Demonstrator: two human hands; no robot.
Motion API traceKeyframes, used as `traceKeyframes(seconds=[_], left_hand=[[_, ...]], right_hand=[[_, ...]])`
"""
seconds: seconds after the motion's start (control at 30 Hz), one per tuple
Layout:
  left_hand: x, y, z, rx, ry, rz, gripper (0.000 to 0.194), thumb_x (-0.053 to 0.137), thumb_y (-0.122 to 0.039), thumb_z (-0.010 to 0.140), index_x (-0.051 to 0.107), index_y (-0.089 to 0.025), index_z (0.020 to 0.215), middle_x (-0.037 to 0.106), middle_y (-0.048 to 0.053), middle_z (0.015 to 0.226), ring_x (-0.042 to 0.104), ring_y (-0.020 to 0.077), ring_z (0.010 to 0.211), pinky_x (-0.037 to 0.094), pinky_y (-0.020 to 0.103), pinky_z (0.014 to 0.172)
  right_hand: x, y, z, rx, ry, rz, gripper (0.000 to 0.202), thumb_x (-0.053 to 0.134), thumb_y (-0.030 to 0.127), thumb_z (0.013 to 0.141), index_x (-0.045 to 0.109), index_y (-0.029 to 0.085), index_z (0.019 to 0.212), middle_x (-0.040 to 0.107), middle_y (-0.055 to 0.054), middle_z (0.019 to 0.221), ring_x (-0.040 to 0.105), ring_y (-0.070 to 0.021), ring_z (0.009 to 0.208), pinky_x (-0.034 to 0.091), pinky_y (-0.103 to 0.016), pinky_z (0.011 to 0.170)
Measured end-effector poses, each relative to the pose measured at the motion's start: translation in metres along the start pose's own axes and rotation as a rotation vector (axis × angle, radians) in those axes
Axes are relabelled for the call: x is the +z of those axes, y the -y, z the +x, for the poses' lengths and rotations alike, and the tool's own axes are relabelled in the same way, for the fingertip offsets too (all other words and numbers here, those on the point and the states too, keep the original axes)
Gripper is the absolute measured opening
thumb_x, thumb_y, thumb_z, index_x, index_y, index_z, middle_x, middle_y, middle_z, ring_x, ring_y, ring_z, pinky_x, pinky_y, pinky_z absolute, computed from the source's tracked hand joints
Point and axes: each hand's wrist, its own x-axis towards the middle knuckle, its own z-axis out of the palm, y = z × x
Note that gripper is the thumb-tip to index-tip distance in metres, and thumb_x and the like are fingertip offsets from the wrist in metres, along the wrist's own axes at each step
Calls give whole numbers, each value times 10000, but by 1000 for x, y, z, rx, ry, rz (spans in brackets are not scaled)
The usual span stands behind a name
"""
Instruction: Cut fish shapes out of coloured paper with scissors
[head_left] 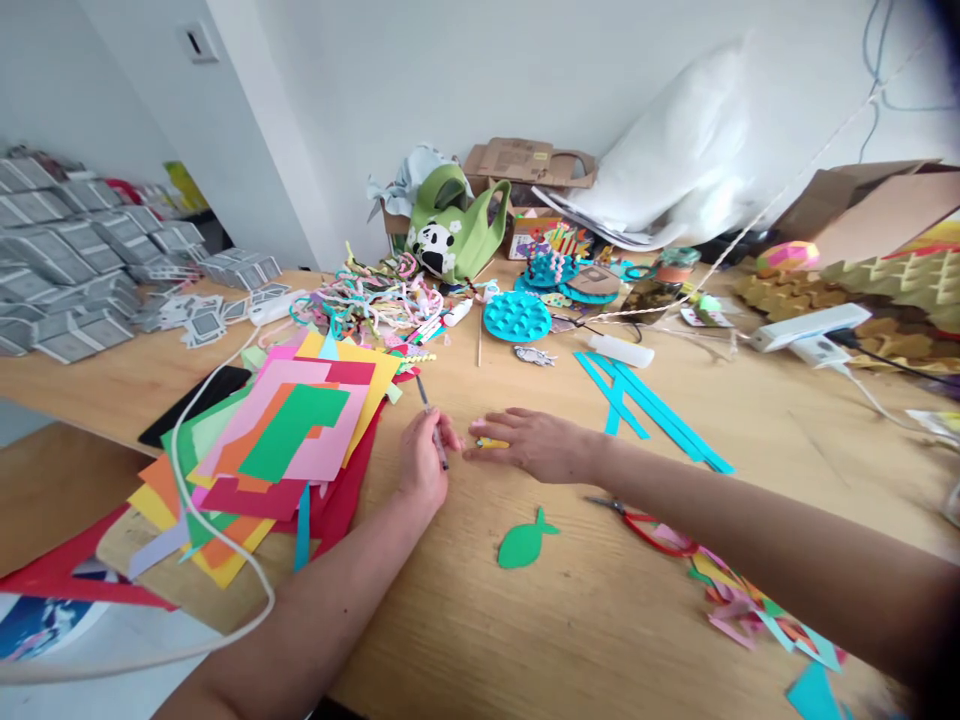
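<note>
My left hand point(426, 455) is closed around a slim pen point(424, 391), which sticks out above and below the fingers. Close by on the right, my right hand point(536, 445) reaches across with its fingers stretched out low over the table. Under those fingers shows a small yellow piece point(491, 442), partly hidden, with a bit of pink beside it. Nearer to me lies a green paper fish point(523, 541), flat on the wood. Red-handled scissors point(652, 533) rest below my right forearm, which covers part of their surroundings.
Coloured paper sheets point(296, 430) are piled at left, crossed by a white cable point(176, 450). Paper scraps point(731, 600) lie at right, blue strips point(660, 410) farther back. Behind are a tangle of colourful cords point(375, 300), a blue bumpy disc point(517, 316) and a green panda bag point(457, 235).
</note>
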Motion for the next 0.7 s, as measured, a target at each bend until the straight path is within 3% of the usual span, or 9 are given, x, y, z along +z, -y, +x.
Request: traceKeyframes(seconds=[0.1, 0.17, 0.3, 0.37, 0.47, 0.57, 0.7], left_hand=[[0, 1, 0, -15, 9, 5, 241, 643, -393, 724, 544, -187, 645, 493, -47, 427, 472, 106, 424, 469, 271, 591], [-1, 2, 0, -16, 11, 21, 241, 645, -396, 722, 548, -186, 652, 496, -45, 424, 480, 108, 422, 474, 275, 596], [-1, 5, 2, -2, 13, 50, 251, 645, -413, 720, 555, -188, 654, 495, -42, 411, 484, 112, 411, 476, 277, 589], [-1, 6, 3, 4, 15, 63, 260, 648, -423, 713, 557, -189, 646, 494, -39, 405, 485, 115, 409, 476, 278, 581], [-1, 6, 3, -3, 17, 79, 278, 660, -442, 706, 559, -190, 645, 492, -41, 408, 485, 114, 407, 483, 284, 584], [0, 7, 1, -12, 25, 86, 291, 675, -451, 703, 560, -189, 654, 492, -48, 415, 482, 108, 404, 491, 288, 597], [0, 7, 1, -6, 43, 97, 293, 674, -452, 711, 562, -187, 654, 495, -49, 417, 483, 108, 409, 493, 287, 606]], right_hand=[[-2, 9, 3, 242, 25, -72, 350, 485, 263, 998, 588, 172, 1320, 660, -175, 1216, 658, -278, 1022, 493, -372, 785], [-4, 16, 5, 436, 66, -83, 331, 465, 329, 1012, 643, 109, 1184, 699, -182, 1028, 689, -267, 860, 479, -346, 706], [-11, 16, -2, 708, 149, -3, 398, 457, 437, 1010, 693, 118, 1043, 716, -177, 932, 713, -283, 813, 474, -334, 663], [-15, 9, -15, 684, 125, 72, 400, 583, 480, 943, 686, 155, 1151, 714, -176, 1047, 696, -312, 940, 496, -362, 728], [-15, -1, -37, 452, 28, 247, 644, 787, 420, 791, 563, 300, 1383, 645, -113, 1300, 627, -302, 1115, 501, -400, 866], [-8, 0, -44, 433, -47, 262, 552, 771, 354, 818, 606, 298, 1342, 661, -105, 1230, 626, -275, 1071, 504, -394, 867], [4, 12, -27, 612, -26, 83, 359, 663, 373, 912, 677, 167, 1206, 669, -144, 1023, 644, -279, 940, 512, -372, 770]])
